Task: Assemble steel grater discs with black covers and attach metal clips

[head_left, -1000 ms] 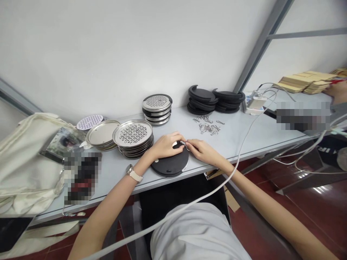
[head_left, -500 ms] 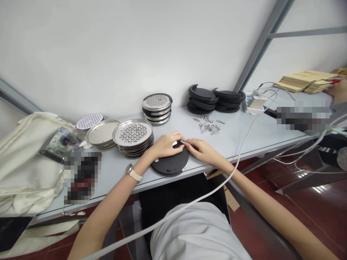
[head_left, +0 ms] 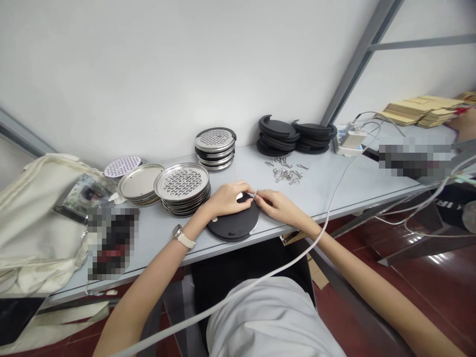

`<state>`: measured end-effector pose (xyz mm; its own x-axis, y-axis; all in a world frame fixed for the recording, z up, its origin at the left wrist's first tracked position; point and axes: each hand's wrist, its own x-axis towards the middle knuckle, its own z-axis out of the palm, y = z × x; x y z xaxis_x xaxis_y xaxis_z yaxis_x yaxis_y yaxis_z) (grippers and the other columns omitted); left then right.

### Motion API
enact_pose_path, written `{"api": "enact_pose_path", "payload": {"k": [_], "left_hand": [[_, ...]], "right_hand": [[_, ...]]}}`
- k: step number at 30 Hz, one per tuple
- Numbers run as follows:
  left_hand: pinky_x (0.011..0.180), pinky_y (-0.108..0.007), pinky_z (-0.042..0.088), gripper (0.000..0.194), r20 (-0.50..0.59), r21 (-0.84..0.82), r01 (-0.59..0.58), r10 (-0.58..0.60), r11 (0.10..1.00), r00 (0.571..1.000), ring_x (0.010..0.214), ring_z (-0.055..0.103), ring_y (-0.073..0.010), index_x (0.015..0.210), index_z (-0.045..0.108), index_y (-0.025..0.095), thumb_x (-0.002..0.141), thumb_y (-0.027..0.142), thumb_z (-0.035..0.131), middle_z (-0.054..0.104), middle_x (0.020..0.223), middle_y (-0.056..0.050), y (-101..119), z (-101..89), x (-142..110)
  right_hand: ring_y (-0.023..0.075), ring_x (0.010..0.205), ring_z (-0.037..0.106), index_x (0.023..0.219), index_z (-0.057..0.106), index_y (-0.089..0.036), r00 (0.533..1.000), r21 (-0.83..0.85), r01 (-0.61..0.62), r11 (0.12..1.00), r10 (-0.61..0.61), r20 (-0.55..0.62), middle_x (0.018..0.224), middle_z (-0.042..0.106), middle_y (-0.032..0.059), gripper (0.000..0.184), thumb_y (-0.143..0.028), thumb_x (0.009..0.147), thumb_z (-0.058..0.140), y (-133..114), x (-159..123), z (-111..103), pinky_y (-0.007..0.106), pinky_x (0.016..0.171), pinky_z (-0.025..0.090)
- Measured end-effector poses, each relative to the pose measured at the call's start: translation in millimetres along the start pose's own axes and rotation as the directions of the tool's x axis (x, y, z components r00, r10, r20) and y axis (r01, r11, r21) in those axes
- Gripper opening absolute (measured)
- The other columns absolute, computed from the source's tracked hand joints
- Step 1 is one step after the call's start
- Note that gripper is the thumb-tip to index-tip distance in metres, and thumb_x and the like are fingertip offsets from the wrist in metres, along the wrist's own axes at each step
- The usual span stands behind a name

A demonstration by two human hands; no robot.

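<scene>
A black round disc [head_left: 235, 226] lies flat near the table's front edge, with a thin silvery rim showing on its right side. My left hand [head_left: 229, 197] bends over its far left part, fingers curled onto the far edge. At the disc's far right edge, my right hand [head_left: 275, 205] pinches a small metal clip [head_left: 252, 195], and both sets of fingertips meet there. Which part of the clip touches the disc is hidden. Loose metal clips [head_left: 285, 174] lie beyond my right hand. Left of my left hand stands a stack of metal grater plates [head_left: 183, 183].
Behind are a stack of black-rimmed graters [head_left: 215, 144] and stacked black rings [head_left: 277, 131]. Plain metal discs [head_left: 141, 182] and a cloth bag [head_left: 33, 203] occupy the left. A white cable [head_left: 297, 259] crosses before me. Another person's hand [head_left: 466, 124] is by wooden boards [head_left: 420, 110].
Almost nothing differs. My fingertips shift very slightly around the small metal clip at the disc's edge; the disc stays in place.
</scene>
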<state>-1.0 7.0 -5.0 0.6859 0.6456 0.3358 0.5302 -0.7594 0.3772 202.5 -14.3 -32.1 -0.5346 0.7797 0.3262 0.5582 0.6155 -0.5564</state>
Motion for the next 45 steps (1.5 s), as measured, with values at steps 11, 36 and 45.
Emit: {"api": "enact_pose_path", "payload": {"k": [11,36,45], "left_hand": [[0.077,-0.025,0.046,0.017,0.013,0.003,-0.014,0.014,1.000,1.000,0.088,0.061,-0.0154,0.099,0.063,0.020,0.085,0.026,0.055,0.065,0.098,-0.002,0.0,-0.6,0.2],[0.076,-0.024,0.045,0.016,0.015,-0.042,-0.031,0.032,0.999,0.999,0.085,0.061,-0.0143,0.097,0.064,0.019,0.084,0.023,0.055,0.065,0.095,-0.002,1.1,-1.7,0.4],[0.076,-0.024,0.045,0.016,0.002,-0.038,-0.036,0.036,0.999,0.999,0.085,0.061,-0.0141,0.097,0.065,0.019,0.084,0.022,0.056,0.065,0.095,-0.001,0.8,-1.4,-0.1]], "right_hand": [[0.0140,0.060,0.049,0.072,0.050,-0.019,1.000,0.024,0.000,1.000,0.000,0.003,0.065,0.054,0.0008,0.032,-0.030,0.097,0.035,-1.9,0.1,-0.9,0.026,0.062,0.035],[0.0116,0.056,0.044,0.069,0.047,-0.018,0.999,0.086,-0.050,0.995,0.048,0.018,0.061,0.048,-0.0015,0.033,-0.033,0.096,0.036,1.1,0.0,-0.2,0.025,0.058,0.032],[0.0109,0.055,0.039,0.067,0.046,-0.018,0.996,0.139,-0.094,0.986,0.092,0.021,0.060,0.043,-0.0029,0.035,-0.037,0.095,0.037,0.0,-0.5,-1.7,0.025,0.056,0.029]]}}
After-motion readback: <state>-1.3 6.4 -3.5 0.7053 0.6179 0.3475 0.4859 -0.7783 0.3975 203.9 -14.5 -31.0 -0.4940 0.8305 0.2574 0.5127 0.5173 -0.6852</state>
